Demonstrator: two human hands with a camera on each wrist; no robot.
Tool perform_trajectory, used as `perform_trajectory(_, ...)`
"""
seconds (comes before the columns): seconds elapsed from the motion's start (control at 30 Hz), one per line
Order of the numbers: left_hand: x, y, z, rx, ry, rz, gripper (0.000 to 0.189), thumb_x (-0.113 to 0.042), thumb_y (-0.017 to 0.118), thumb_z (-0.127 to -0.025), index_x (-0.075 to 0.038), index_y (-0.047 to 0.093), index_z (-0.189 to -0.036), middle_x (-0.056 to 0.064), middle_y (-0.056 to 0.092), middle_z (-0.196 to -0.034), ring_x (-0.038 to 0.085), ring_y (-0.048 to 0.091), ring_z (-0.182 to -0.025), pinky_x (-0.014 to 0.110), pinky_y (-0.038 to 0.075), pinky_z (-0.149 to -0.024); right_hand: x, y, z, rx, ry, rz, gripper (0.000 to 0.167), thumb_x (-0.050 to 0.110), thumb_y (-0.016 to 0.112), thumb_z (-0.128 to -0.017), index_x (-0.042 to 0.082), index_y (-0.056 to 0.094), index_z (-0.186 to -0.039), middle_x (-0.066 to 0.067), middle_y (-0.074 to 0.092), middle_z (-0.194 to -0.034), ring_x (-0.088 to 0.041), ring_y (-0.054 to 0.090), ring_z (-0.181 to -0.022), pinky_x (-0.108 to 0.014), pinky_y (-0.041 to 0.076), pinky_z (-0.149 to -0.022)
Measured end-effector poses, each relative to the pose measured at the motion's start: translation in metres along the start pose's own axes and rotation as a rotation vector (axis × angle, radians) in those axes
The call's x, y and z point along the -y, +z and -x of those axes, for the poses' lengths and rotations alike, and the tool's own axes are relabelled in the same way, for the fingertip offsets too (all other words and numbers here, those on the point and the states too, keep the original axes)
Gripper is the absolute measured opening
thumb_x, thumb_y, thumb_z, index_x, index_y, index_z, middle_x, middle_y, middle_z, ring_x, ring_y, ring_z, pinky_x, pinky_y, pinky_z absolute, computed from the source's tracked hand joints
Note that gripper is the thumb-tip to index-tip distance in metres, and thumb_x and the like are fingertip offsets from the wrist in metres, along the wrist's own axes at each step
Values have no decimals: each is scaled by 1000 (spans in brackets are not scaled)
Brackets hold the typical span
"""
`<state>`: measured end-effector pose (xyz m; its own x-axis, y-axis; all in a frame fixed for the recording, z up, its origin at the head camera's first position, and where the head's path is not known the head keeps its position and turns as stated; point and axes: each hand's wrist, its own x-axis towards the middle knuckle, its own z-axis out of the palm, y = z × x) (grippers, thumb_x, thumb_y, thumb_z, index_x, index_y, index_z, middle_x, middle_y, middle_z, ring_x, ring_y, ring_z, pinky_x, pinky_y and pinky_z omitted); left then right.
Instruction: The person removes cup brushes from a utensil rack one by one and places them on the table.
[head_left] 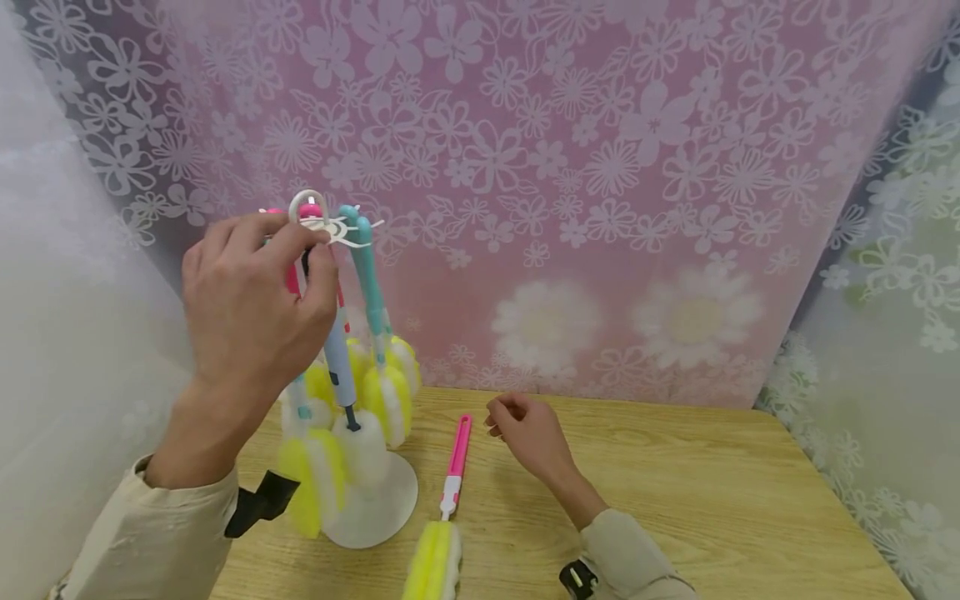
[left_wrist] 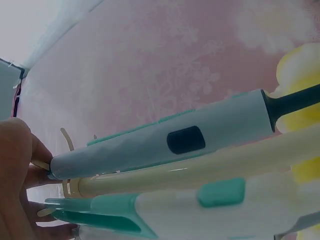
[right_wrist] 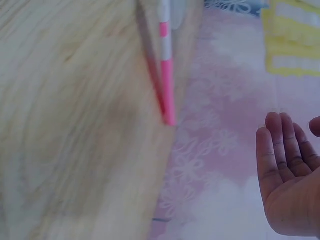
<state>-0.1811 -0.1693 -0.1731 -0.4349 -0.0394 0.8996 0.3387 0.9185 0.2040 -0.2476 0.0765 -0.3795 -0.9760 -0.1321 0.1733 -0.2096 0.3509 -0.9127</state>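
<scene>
With thumb and index finger, my left hand (head_left: 258,300) pinches the white top of a brush rack (head_left: 337,231), beside its ring. Bottle brushes with sponge heads hang around the rack. In the left wrist view, the fingertips lie right at the end of a blue-grey brush handle (left_wrist: 160,140), with the cream pole (left_wrist: 200,172) and a green-and-white handle (left_wrist: 190,210) below it. My right hand (head_left: 532,437) holds nothing, fingers loosely bent, over the table's back part. Left of it, a pink-handled sponge brush (head_left: 459,450) lies on the table.
The rack's round white base (head_left: 382,521) stands on the wooden table (head_left: 675,492). Teal-handled brushes (head_left: 367,283) and yellow-and-white sponge heads (head_left: 386,404) hang on its right side. A pink flowered curtain (head_left: 570,167) rises behind the table; pale curtains close both sides.
</scene>
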Motion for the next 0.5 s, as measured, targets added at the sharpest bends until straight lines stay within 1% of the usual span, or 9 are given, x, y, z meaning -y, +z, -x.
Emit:
perform_trajectory(0.1, 1, -2, 0, 11, 34, -6, 35, -25, 45, -91, -5, 73, -97, 16, 65, -100, 39, 52, -105, 54, 35, -93, 10, 3, 0, -1, -33, -38, 23, 28, 57, -96, 8, 68, -102, -2, 66, -85, -19, 66, -78, -32, 55, -71)
perform_trajectory(0.23, 2, -3, -1, 22, 68, -6, 35, -23, 44, -91, -3, 72, -96, 18, 65, -95, 40, 52, -102, 52, 33, -96, 24, 7, 1, 22, -96, -103, 24, 27, 57, -96, 7, 67, -105, -4, 66, -91, -19, 65, -82, -30, 55, -72)
perform_trajectory(0.3, 3, -4, -1, 28, 76, -2, 34, -22, 44, -91, -3, 72, -97, 18, 65, -94, 40, 53, -100, 52, 33, -96, 32, 8, 2, 34, -135, -123, 23, 25, 57, -96, 7, 67, -106, -4, 66, -94, -20, 65, -85, -30, 54, -74)
perform_trajectory(0.43, 4, -5, -2, 40, 81, 18, 34, -19, 43, -90, -3, 72, -100, 18, 65, -95, 40, 54, -97, 53, 35, -94, 49, 11, 2, 48, -197, -144, 22, 23, 55, -97, 8, 67, -108, -1, 66, -100, -18, 64, -93, -30, 54, -77)
perform_trajectory(0.5, 5, -5, -2, 51, 81, 31, 34, -18, 43, -90, -3, 72, -101, 18, 65, -96, 40, 55, -97, 53, 35, -94, 59, 13, 2, 60, -232, -167, 23, 22, 55, -97, 7, 66, -110, -2, 66, -104, -17, 64, -96, -31, 53, -81)
